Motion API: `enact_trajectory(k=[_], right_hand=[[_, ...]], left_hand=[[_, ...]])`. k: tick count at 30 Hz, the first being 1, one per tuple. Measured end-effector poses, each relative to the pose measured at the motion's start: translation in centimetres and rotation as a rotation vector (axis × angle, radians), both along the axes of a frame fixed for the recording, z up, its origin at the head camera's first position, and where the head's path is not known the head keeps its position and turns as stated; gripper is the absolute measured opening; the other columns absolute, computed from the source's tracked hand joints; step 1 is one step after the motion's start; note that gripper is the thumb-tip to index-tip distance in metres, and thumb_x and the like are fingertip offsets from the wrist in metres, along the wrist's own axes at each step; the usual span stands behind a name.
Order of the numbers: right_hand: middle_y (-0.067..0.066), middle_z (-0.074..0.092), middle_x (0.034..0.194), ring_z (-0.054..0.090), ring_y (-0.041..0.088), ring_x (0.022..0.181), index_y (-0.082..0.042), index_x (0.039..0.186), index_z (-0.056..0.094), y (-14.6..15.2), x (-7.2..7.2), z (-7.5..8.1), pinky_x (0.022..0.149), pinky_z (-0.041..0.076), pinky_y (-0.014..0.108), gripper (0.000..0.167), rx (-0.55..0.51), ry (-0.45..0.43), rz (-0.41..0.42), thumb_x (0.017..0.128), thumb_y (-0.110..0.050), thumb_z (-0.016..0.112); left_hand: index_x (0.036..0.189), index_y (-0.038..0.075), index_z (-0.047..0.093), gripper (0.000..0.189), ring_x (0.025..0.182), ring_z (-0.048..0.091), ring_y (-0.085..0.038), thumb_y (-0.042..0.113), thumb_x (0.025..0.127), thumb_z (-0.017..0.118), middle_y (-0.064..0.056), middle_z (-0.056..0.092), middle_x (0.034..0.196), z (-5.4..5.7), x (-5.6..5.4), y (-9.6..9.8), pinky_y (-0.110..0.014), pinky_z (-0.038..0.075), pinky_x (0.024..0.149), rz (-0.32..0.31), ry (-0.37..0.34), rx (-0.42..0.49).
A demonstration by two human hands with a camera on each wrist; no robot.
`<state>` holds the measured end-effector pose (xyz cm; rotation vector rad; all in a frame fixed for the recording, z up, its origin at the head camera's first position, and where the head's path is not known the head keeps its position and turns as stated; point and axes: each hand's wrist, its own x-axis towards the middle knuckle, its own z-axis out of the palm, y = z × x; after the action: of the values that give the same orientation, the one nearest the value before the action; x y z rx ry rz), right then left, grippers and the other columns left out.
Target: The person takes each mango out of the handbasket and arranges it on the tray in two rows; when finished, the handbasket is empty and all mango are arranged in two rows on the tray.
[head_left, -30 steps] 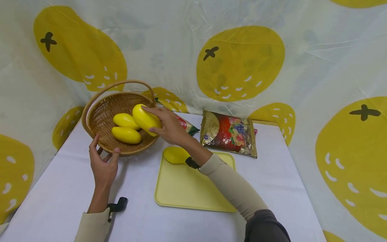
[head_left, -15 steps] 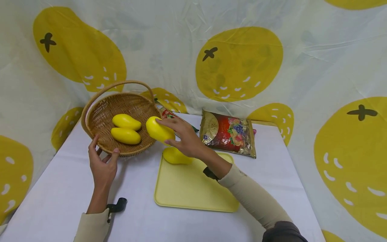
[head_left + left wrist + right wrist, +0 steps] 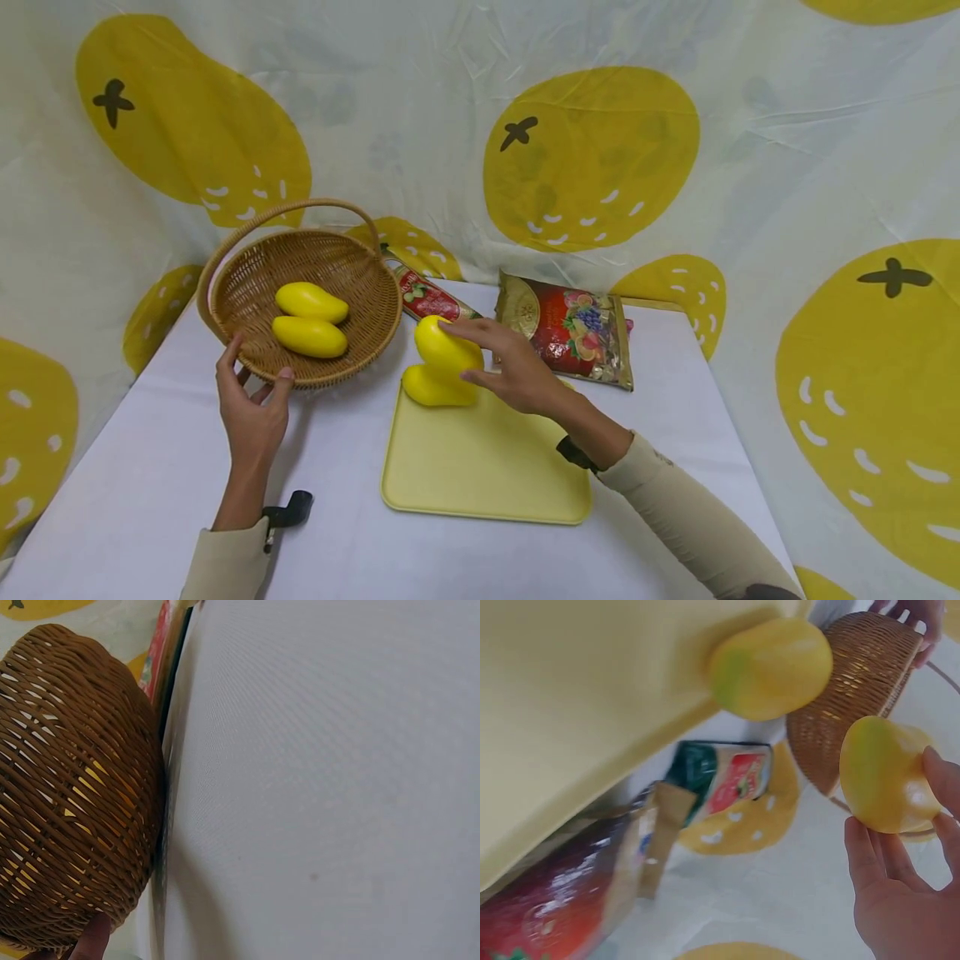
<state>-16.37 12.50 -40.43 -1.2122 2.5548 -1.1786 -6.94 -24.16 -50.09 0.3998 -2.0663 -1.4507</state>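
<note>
My right hand (image 3: 525,375) holds a yellow mango (image 3: 441,340) between thumb and fingers. In the right wrist view this mango (image 3: 881,776) is apart from a second mango (image 3: 772,667), which lies on the pale yellow tray (image 3: 483,467) at its far left corner. My left hand (image 3: 253,417) grips the near rim of a wicker basket (image 3: 367,279), which tilts with its opening toward me. Inside the basket two more mangoes, an upper mango (image 3: 311,302) and a lower mango (image 3: 309,337), lie side by side. From the left wrist, the basket's woven underside (image 3: 75,787) shows, with a fingertip (image 3: 94,937) against it.
Behind the tray lies a red and gold bag (image 3: 562,325) with fruit pictures. A red and green packet (image 3: 427,292) sits between basket and bag. White cloth (image 3: 337,500) covers the table, and a fruit-print curtain (image 3: 412,125) hangs close behind and beside it.
My right hand has carried the mango out of the basket, rightward to above the tray's far left corner. The left hand keeps its hold on the basket rim.
</note>
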Motion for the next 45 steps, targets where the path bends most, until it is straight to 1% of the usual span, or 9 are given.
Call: enact_trajectory(k=[7, 15, 18, 21, 24, 31, 37, 41, 45], right_hand=[[-0.003, 0.059, 0.155, 0.054, 0.023, 0.145, -0.028, 0.157, 0.054, 3.1, 0.4, -0.6, 0.117, 0.049, 0.049, 0.073, 0.02, -0.045, -0.022, 0.093, -0.008, 0.081], [-0.005, 0.056, 0.158, 0.052, 0.027, 0.147, -0.034, 0.157, 0.053, 6.2, 0.6, -1.9, 0.116, 0.048, 0.056, 0.075, 0.079, -0.112, -0.057, 0.093, -0.007, 0.08], [-0.005, 0.058, 0.157, 0.055, 0.026, 0.142, -0.032, 0.157, 0.054, 7.2, 0.6, -2.4, 0.114, 0.051, 0.054, 0.075, 0.09, -0.119, -0.051, 0.092, -0.005, 0.081], [-0.004, 0.059, 0.156, 0.056, 0.024, 0.14, -0.028, 0.156, 0.056, 8.1, 0.5, -2.8, 0.115, 0.05, 0.053, 0.074, 0.1, -0.117, -0.037, 0.091, -0.002, 0.081], [-0.001, 0.06, 0.156, 0.055, 0.027, 0.142, -0.023, 0.155, 0.057, 8.9, 0.4, -3.2, 0.117, 0.047, 0.054, 0.072, 0.112, -0.118, -0.022, 0.091, 0.0, 0.08], [0.002, 0.061, 0.155, 0.055, 0.032, 0.144, -0.02, 0.153, 0.06, 10.1, 0.3, -4.1, 0.117, 0.046, 0.058, 0.067, 0.172, -0.14, -0.021, 0.092, 0.002, 0.078], [0.01, 0.061, 0.154, 0.053, 0.038, 0.144, -0.019, 0.151, 0.062, 10.8, 0.2, -4.7, 0.116, 0.044, 0.063, 0.062, 0.241, -0.135, -0.02, 0.094, 0.001, 0.075], [0.012, 0.058, 0.157, 0.051, 0.04, 0.145, -0.018, 0.153, 0.06, 11.2, 0.0, -4.9, 0.118, 0.042, 0.064, 0.062, 0.258, -0.144, -0.027, 0.096, 0.001, 0.074], [0.014, 0.059, 0.156, 0.052, 0.043, 0.145, -0.016, 0.153, 0.06, 11.4, -0.3, -4.8, 0.118, 0.041, 0.066, 0.062, 0.257, -0.111, -0.035, 0.095, 0.002, 0.074]], left_hand=[[0.167, 0.028, 0.029, 0.08, 0.146, 0.043, -0.043, 0.01, 0.1, 0.069, 0.001, 0.027, 0.173, -0.1, -0.2, -0.1, -0.005, 0.046, 0.091, 0.009, 0.001, 0.001], [0.167, 0.025, 0.029, 0.08, 0.146, 0.044, -0.041, 0.01, 0.1, 0.07, 0.003, 0.027, 0.173, -0.2, -0.2, -0.2, -0.005, 0.046, 0.091, 0.0, 0.013, 0.001], [0.167, 0.023, 0.029, 0.08, 0.145, 0.044, -0.041, 0.01, 0.1, 0.07, 0.003, 0.027, 0.173, -0.3, -0.2, -0.2, -0.005, 0.046, 0.09, -0.001, 0.016, 0.004], [0.167, 0.022, 0.029, 0.08, 0.145, 0.044, -0.042, 0.009, 0.099, 0.07, 0.002, 0.027, 0.173, -0.3, -0.2, -0.2, -0.004, 0.046, 0.09, 0.003, 0.016, 0.005], [0.167, 0.023, 0.029, 0.08, 0.145, 0.044, -0.041, 0.009, 0.099, 0.07, 0.002, 0.027, 0.173, -0.3, -0.2, -0.2, -0.005, 0.046, 0.09, 0.005, 0.014, 0.003], [0.167, 0.025, 0.03, 0.08, 0.144, 0.045, -0.04, 0.011, 0.099, 0.071, 0.003, 0.028, 0.172, -0.3, -0.3, -0.2, -0.006, 0.046, 0.09, 0.006, 0.02, -0.002], [0.167, 0.024, 0.03, 0.081, 0.145, 0.045, -0.04, 0.01, 0.099, 0.071, 0.002, 0.028, 0.172, -0.3, -0.3, -0.2, -0.005, 0.046, 0.089, 0.002, 0.026, -0.001], [0.167, 0.022, 0.03, 0.081, 0.145, 0.045, -0.04, 0.01, 0.098, 0.071, 0.002, 0.028, 0.172, -0.1, -0.2, -0.1, -0.005, 0.046, 0.089, 0.001, 0.021, -0.004], [0.167, 0.023, 0.029, 0.081, 0.146, 0.045, -0.041, 0.01, 0.099, 0.071, 0.003, 0.028, 0.172, -0.1, -0.2, -0.1, -0.005, 0.046, 0.09, 0.002, 0.016, -0.007]])
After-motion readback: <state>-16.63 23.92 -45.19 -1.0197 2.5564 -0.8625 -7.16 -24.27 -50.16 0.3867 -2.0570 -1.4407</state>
